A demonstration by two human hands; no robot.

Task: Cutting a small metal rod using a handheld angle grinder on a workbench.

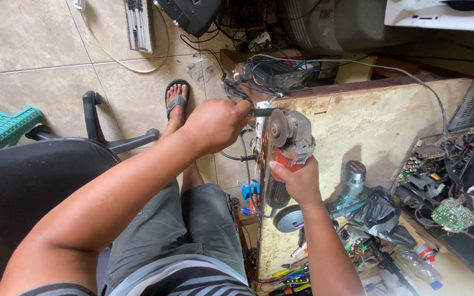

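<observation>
Below left hand (pixel 215 125) pinching thin dark metal rod (pixel 260 112), right hand (pixel 298 180) clamps heavy rigid grey-red angle grinder (pixel 287 143) mid-body.

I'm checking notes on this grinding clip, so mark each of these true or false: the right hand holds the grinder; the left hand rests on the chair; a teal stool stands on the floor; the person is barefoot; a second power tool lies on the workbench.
1. The right hand holds the grinder. True.
2. The left hand rests on the chair. False: it holds a small dark metal piece against the grinder's disc.
3. A teal stool stands on the floor. True.
4. The person is barefoot. False: the visible foot wears a sandal.
5. A second power tool lies on the workbench. True.
</observation>
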